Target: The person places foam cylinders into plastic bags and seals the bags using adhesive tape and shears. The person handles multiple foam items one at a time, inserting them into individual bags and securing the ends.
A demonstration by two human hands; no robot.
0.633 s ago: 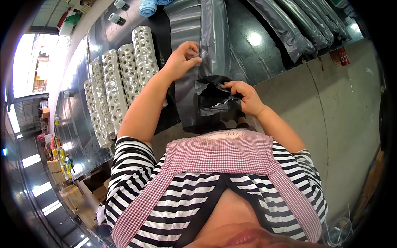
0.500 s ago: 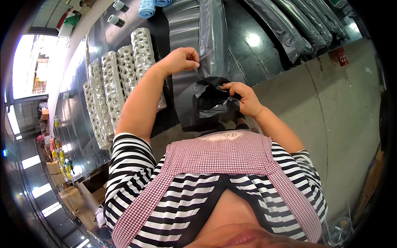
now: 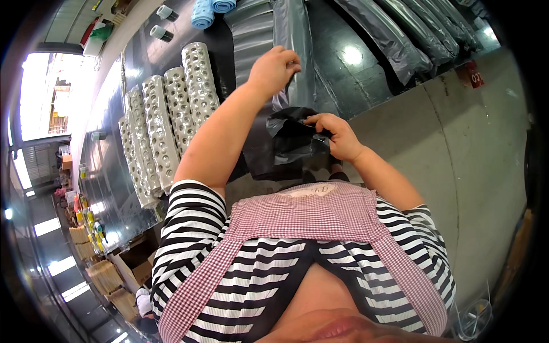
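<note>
A black plastic bag (image 3: 291, 154) hangs at the near table edge in front of me, its mouth gaping toward me. At the right side of that mouth, my right hand (image 3: 338, 137) is closed on the film with bent fingers. My left hand (image 3: 274, 71) is farther away, over a long black plastic-wrapped pack (image 3: 293, 34) lying on the table. Its fingers are curled in toward the thumb; whether anything is pinched between them is hidden. The pack's near end lies just beyond the bag's mouth.
Several spotted grey rolls in clear film (image 3: 157, 131) lie left of my left arm. Blue rolls (image 3: 202, 14) and two small capped containers (image 3: 161, 32) stand farther back. More black-wrapped packs (image 3: 394, 40) lie far right on the dark table (image 3: 354, 80). Concrete floor (image 3: 417, 148) is to the right.
My left hand has moved right and away from me, from left of the long pack to over it. My right hand stays on the bag's edge, and the bag's mouth has shifted shape slightly.
</note>
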